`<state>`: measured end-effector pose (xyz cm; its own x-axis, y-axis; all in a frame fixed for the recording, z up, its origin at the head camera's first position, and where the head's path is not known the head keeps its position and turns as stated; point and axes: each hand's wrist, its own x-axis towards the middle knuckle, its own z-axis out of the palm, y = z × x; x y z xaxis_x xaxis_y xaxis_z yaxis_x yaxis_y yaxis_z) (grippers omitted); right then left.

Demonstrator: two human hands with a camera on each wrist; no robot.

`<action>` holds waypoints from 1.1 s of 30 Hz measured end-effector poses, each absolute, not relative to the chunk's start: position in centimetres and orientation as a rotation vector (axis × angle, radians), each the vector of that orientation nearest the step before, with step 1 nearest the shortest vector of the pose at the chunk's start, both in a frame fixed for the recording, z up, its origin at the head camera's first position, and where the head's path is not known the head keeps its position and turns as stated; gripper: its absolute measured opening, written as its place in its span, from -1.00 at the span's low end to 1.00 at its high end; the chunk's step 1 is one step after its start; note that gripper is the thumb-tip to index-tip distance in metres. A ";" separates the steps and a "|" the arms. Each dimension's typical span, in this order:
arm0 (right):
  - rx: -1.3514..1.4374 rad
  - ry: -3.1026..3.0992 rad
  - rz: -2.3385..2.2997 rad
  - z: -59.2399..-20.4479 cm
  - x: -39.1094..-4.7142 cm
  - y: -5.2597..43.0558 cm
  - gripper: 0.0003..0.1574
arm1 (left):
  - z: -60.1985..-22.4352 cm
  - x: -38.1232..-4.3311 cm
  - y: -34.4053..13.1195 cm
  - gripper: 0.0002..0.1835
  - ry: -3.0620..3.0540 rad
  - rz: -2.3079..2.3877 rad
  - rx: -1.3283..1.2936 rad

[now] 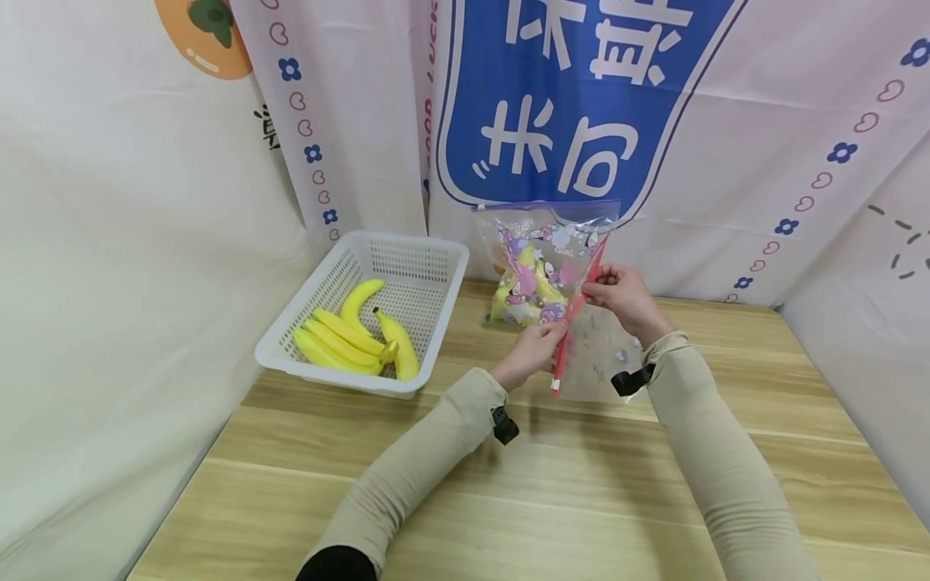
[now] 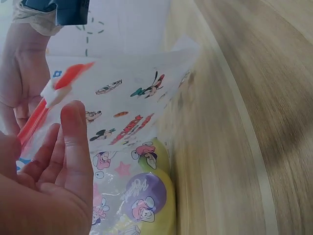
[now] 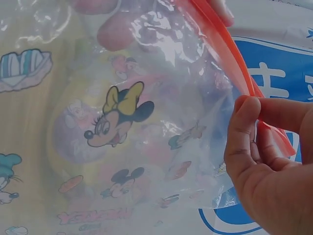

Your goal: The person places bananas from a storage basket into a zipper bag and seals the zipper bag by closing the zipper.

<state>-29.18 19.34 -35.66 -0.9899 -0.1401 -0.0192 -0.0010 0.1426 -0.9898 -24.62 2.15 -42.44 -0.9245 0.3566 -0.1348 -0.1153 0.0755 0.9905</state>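
Note:
Both hands hold a clear zip bag (image 1: 599, 359) printed with small cartoon figures, its red zip strip (image 1: 577, 303) slanting between them. My left hand (image 1: 536, 349) grips the strip lower down, near its white slider (image 2: 56, 92). Higher up, the thumb and fingertips of my right hand (image 1: 626, 300) pinch the red edge, as the right wrist view also shows. Flat film is all that shows of this bag, with no contents visible in it. Just behind stands a second zip bag (image 1: 559, 238), purple along its top, with yellow fruit (image 1: 508, 298) inside.
To the left on the wooden table (image 1: 450, 492) is a white perforated basket (image 1: 454, 278) with several bananas (image 1: 395, 343) lying in it. A printed cloth (image 1: 370, 121) hangs along the table's back edge, close behind the bags. White cloth also hangs at both sides.

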 end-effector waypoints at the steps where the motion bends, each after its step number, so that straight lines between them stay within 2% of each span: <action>1: -0.142 2.294 -1.981 -35.6 -29.2 19.3 -0.85 | -42.4 -24.7 2.1 -0.53 2.020 1.913 0.244; 9: -0.144 2.284 -1.984 -35.0 -28.9 19.3 -0.85 | -42.1 -24.8 2.1 -0.79 2.185 1.828 0.271; 12: -0.162 2.321 -1.930 -34.9 -28.7 19.1 -0.79 | -42.2 -24.8 2.2 -0.84 2.311 1.738 0.328; 19: -0.175 2.580 -1.711 -35.3 -28.7 18.7 -0.70 | -42.4 -24.7 2.0 -0.79 2.491 1.655 0.432; 25: -0.178 2.701 -1.596 -35.8 -28.7 18.2 -0.78 | -42.8 -24.7 2.1 -0.80 2.514 1.671 0.431; 33: -0.163 2.711 -1.414 -35.6 -28.3 18.4 -0.80 | -42.8 -24.8 2.0 -0.81 2.457 1.795 0.405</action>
